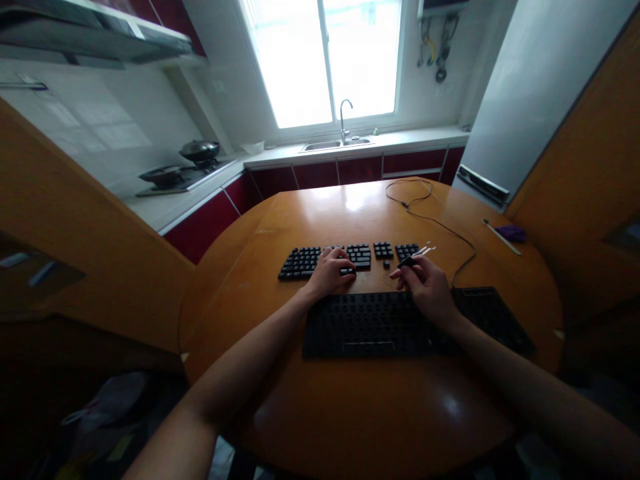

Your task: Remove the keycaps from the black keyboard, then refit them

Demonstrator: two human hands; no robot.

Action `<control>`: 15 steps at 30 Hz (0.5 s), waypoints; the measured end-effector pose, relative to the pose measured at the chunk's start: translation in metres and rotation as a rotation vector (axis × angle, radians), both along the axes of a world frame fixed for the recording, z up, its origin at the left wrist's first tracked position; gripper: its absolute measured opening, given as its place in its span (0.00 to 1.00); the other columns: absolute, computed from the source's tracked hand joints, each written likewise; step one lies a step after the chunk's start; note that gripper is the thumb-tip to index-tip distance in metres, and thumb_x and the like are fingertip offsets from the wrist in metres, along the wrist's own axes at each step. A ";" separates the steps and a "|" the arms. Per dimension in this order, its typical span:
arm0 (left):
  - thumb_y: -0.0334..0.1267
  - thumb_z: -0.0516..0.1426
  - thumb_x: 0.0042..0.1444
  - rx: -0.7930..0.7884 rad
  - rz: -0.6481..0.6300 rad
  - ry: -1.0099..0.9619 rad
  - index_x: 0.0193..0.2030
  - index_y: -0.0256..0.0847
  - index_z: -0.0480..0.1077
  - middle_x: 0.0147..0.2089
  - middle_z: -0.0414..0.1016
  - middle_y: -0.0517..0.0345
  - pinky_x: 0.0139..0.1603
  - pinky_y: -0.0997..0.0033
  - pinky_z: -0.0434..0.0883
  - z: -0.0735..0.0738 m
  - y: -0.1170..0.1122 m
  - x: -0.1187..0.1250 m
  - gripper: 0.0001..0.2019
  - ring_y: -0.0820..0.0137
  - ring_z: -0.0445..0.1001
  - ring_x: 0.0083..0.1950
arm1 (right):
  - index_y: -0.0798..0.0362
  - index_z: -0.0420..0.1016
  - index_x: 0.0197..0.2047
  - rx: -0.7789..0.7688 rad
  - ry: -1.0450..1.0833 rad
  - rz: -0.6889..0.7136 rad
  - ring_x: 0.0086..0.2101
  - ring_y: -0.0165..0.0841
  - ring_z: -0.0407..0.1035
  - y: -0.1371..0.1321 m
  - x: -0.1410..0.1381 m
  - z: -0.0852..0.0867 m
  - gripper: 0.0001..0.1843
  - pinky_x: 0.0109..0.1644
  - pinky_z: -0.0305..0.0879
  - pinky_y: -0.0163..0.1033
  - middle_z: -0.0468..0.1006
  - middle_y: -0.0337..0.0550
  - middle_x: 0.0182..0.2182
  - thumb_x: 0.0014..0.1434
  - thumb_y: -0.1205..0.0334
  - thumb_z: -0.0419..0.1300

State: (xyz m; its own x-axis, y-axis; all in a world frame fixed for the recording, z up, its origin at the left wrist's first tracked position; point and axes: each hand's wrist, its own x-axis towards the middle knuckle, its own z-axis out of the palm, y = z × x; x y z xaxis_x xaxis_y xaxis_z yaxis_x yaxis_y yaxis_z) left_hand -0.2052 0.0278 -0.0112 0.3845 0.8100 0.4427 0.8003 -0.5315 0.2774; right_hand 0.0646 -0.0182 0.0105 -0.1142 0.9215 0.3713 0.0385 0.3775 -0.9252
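A black keyboard frame (380,325) without keycaps lies on the round wooden table (350,413) in front of me. Beyond it, removed black keycaps (305,261) are laid out in rows. My left hand (330,273) rests with curled fingers on these keycaps, near their middle. My right hand (425,285) is closed on a small wire keycap puller (419,254) with a black handle, held just above the frame's far edge. One loose keycap (386,265) lies between the hands.
The keyboard's cable (435,223) snakes across the far right of the table. A purple item and a thin stick (503,237) lie at the right edge. Behind stand a counter with sink (336,144), a stove with pans (185,170), and a fridge (530,100).
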 end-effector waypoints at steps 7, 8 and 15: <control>0.39 0.70 0.51 -0.010 0.016 0.000 0.40 0.48 0.81 0.47 0.73 0.56 0.58 0.57 0.65 0.000 0.000 0.000 0.09 0.61 0.67 0.51 | 0.51 0.67 0.38 -0.002 0.000 0.010 0.26 0.32 0.73 0.000 0.000 -0.002 0.14 0.30 0.68 0.37 0.83 0.44 0.32 0.65 0.49 0.61; 0.39 0.70 0.51 -0.012 0.017 0.000 0.41 0.48 0.81 0.47 0.73 0.56 0.59 0.57 0.65 0.000 0.000 0.000 0.10 0.60 0.67 0.52 | 0.51 0.67 0.38 -0.002 0.004 0.009 0.26 0.32 0.73 0.000 0.000 -0.002 0.14 0.30 0.68 0.37 0.83 0.44 0.32 0.65 0.49 0.61; 0.40 0.71 0.49 -0.019 0.036 -0.033 0.45 0.47 0.80 0.47 0.73 0.56 0.57 0.57 0.66 0.010 -0.001 -0.004 0.15 0.60 0.67 0.51 | 0.52 0.71 0.36 0.038 0.032 -0.078 0.27 0.32 0.72 -0.001 0.016 0.021 0.12 0.31 0.67 0.38 0.81 0.45 0.30 0.64 0.52 0.61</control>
